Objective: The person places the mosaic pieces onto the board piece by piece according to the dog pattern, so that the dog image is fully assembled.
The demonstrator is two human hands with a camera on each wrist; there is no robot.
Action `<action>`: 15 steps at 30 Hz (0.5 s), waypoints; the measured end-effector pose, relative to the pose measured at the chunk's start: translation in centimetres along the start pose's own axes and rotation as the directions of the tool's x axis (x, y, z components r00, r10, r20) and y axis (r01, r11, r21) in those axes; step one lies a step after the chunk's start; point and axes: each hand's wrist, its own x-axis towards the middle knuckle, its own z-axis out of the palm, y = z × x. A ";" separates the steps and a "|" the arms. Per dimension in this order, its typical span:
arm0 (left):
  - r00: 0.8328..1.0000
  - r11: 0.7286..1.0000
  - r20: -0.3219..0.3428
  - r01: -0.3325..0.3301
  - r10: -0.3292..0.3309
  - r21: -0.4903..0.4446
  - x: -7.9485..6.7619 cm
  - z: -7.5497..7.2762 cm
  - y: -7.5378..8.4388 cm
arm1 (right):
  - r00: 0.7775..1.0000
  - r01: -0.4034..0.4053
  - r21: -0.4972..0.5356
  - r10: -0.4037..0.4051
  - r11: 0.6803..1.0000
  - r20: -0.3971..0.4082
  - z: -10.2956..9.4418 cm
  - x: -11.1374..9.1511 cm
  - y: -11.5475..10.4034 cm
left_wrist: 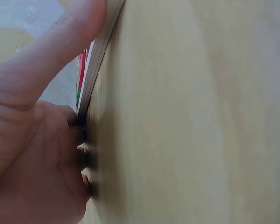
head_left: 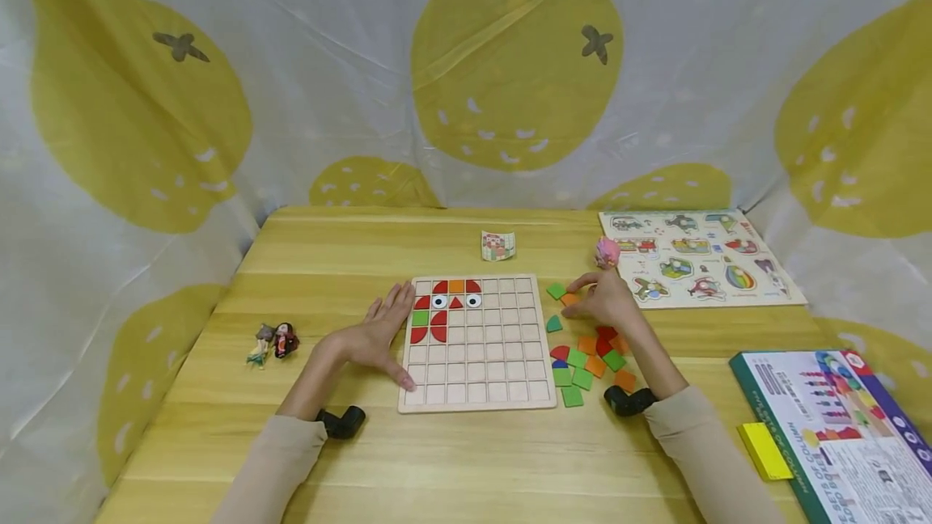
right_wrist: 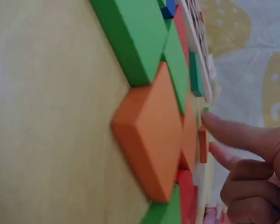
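Observation:
A wooden grid board (head_left: 486, 350) lies mid-table, with red, orange and green pieces and round eye pieces in its upper left cells. My left hand (head_left: 373, 340) is spread along its left edge, fingertips at the upper left corner and thumb on the lower left corner. My right hand (head_left: 607, 299) is right of the board, thumb and index finger parted around an orange square (head_left: 570, 299); contact is unclear. Its other fingers are curled in the right wrist view. A green square (head_left: 557, 290) and a teal quarter-round piece (head_left: 554, 323) lie close by.
Several loose pieces (head_left: 582, 379) lie right of the board. A small picture card (head_left: 498, 246) is behind it. A pink figure (head_left: 607, 252) stands beside a picture puzzle (head_left: 709, 261). A game box (head_left: 845, 435) and yellow block (head_left: 764, 451) lie right; small figurines (head_left: 285, 340) lie left.

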 end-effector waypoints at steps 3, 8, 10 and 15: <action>1.000 1.000 0.005 -0.004 0.004 0.006 0.2 0.2 0.0 | 0.999 -0.036 -0.006 0.036 0.999 -0.014 -0.2 0.0 0.3; 1.000 1.000 0.007 0.007 -0.007 -0.004 0.2 0.1 0.0 | 0.997 -0.055 -0.046 0.053 0.997 -0.047 -0.7 -0.1 0.8; 1.000 1.000 0.005 0.012 -0.012 -0.011 0.1 0.1 0.0 | 0.999 -0.033 -0.059 0.030 0.998 -0.042 -0.8 -0.1 0.9; 1.000 1.000 0.004 0.014 -0.014 -0.005 -0.1 0.1 -0.1 | 0.999 0.038 -0.060 -0.039 0.997 -0.024 -0.7 -0.1 0.7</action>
